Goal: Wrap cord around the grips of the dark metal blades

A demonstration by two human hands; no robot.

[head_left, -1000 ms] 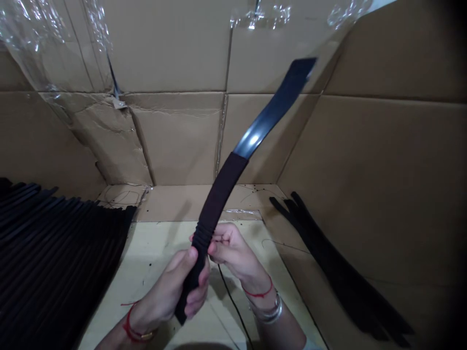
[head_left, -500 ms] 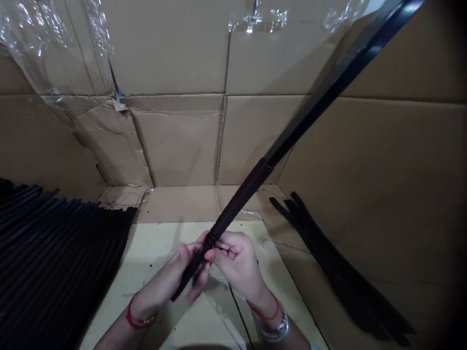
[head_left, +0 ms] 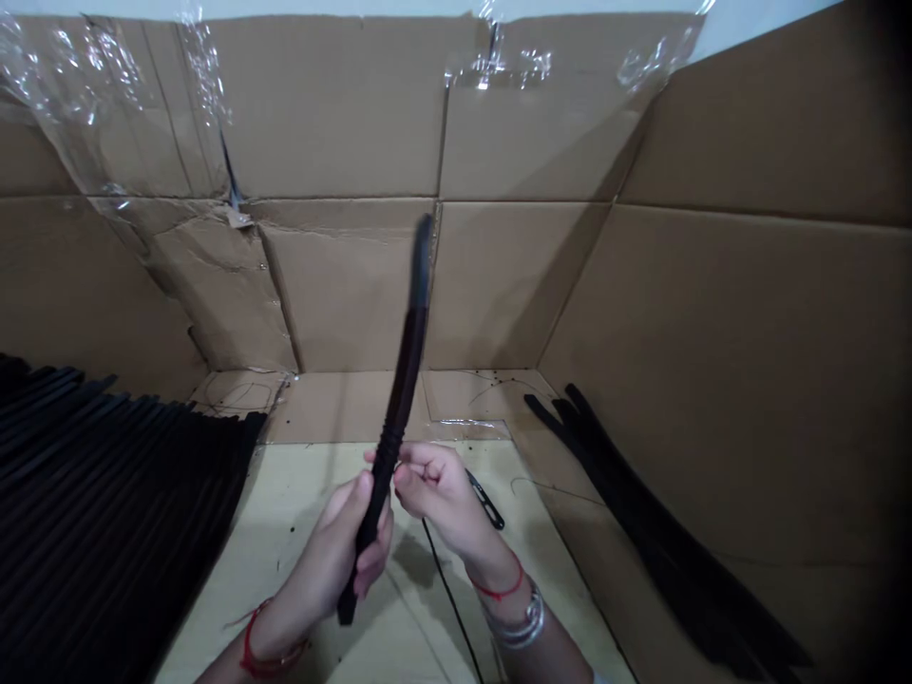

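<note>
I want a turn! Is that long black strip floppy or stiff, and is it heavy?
It is probably a bit bendy, because the black strip curves gently above the left hand. It is probably light, since that hand holds it upright with the right hand only beside it. It may not roll: similar strips lie flat in a pile.

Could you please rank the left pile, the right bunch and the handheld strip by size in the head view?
1. Pile of black strips
2. Bunch of black strips
3. Wrapped black strip, though its nearness to the camera makes this ranking unsure.
</note>
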